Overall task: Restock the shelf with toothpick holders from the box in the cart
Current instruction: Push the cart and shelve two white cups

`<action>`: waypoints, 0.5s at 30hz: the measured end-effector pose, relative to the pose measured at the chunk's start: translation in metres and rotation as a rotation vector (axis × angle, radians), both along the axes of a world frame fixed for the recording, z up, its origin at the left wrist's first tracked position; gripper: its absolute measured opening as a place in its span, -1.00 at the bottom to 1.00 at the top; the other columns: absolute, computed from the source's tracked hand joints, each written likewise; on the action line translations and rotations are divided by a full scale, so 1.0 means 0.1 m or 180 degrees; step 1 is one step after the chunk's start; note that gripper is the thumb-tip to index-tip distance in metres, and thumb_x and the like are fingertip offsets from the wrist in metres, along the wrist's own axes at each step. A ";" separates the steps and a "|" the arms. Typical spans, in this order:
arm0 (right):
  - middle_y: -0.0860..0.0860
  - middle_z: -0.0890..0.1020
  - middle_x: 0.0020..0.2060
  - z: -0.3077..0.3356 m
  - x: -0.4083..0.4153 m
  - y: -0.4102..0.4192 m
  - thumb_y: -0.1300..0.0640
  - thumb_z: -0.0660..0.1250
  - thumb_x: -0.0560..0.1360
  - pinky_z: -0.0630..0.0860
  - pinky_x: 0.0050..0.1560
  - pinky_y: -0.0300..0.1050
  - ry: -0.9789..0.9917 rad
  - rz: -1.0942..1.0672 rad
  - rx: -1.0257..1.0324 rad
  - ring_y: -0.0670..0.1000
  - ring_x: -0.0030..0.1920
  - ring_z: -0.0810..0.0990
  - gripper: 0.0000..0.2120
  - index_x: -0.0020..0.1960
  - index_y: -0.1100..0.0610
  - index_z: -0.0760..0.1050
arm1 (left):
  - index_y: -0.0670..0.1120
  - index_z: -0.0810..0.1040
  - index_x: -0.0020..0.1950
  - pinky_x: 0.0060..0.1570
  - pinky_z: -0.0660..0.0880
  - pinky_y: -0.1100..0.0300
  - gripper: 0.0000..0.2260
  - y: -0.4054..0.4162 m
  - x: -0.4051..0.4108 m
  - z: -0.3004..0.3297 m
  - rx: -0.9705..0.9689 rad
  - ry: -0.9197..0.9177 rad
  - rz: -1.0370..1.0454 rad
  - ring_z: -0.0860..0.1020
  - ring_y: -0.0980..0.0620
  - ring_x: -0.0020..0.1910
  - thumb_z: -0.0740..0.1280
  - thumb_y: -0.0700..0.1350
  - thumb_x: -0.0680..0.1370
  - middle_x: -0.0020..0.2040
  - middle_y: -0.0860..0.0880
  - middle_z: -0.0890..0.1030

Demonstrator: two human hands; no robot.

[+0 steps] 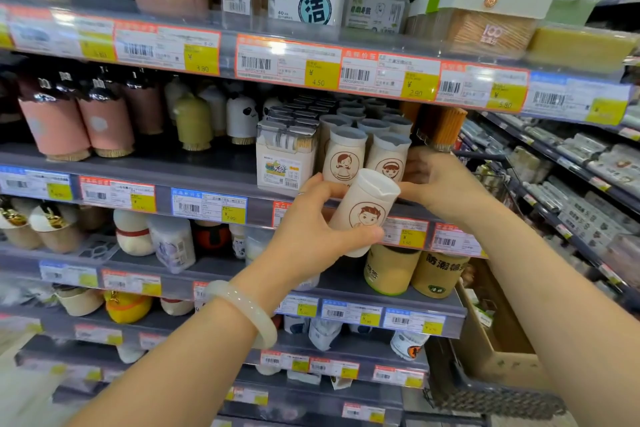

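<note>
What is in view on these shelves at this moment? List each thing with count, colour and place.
held toothpick holder: one, cream, boy's face, tilted before the shelf edge
shelved toothpick holders: several, cream with grey tops, middle shelf
pink bottles: several, middle shelf, left
panda holder: one, white
cardboard box: one, brown, lower right
bracelet: one, pale, left wrist
left hand: grip round the held holder
right hand: fingers at its cap
</note>
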State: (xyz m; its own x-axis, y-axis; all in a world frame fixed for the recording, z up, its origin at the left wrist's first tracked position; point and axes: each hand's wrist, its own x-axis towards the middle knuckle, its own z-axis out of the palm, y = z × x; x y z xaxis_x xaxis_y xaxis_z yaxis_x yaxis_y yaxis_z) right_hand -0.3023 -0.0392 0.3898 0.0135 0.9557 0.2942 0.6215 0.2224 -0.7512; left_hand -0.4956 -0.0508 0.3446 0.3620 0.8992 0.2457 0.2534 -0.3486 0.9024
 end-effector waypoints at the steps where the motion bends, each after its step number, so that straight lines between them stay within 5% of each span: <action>1: -0.04 0.61 -0.06 -0.01 0.00 0.00 0.25 0.47 0.38 0.52 0.01 -0.26 -0.0021 0.0004 -0.0014 -0.13 -0.05 0.58 -0.62 0.16 0.14 0.47 | 0.20 0.48 0.08 0.29 0.41 -0.05 -0.43 -0.02 0.00 0.01 -0.0008 0.0000 -0.0002 0.35 0.03 0.39 0.49 0.26 0.11 0.50 0.12 0.16; 6: -0.01 0.63 0.00 -0.02 0.06 -0.03 0.22 0.51 0.33 0.52 0.14 -0.07 0.0176 0.0086 -0.0198 -0.03 0.03 0.60 -0.59 0.14 0.12 0.49 | 0.16 0.46 0.05 0.14 0.48 0.16 -0.59 -0.07 -0.03 0.03 0.0080 -0.0057 -0.0082 0.47 0.10 0.21 0.56 0.01 0.30 0.25 0.28 0.30; 10: 0.09 0.59 0.11 0.01 0.15 -0.05 0.19 0.52 0.26 0.51 0.17 -0.06 0.0578 0.0060 -0.0261 0.04 0.11 0.58 -0.39 0.27 0.22 0.44 | 0.14 0.46 0.12 0.23 0.44 0.09 -0.56 -0.11 -0.05 0.00 0.0186 -0.0070 0.0110 0.42 0.11 0.26 0.54 0.01 0.32 0.33 0.16 0.30; 15: 0.01 0.59 0.06 -0.06 0.10 -0.11 0.17 0.52 0.34 0.51 0.16 -0.07 -0.0012 -0.0318 0.0070 -0.02 0.09 0.57 -0.51 0.22 0.18 0.48 | 0.10 0.43 0.15 0.12 0.50 0.17 -0.50 -0.20 -0.01 -0.05 0.0055 -0.0440 0.0367 0.50 0.11 0.16 0.55 0.05 0.30 0.19 0.08 0.46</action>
State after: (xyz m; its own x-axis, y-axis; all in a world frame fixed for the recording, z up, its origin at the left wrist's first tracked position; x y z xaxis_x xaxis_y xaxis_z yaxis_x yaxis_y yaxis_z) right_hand -0.2919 -0.0497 0.3843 0.1074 0.9429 0.3154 0.6443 0.1756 -0.7444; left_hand -0.4968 -0.0707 0.3401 0.2183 0.9280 0.3019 0.1665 -0.3403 0.9255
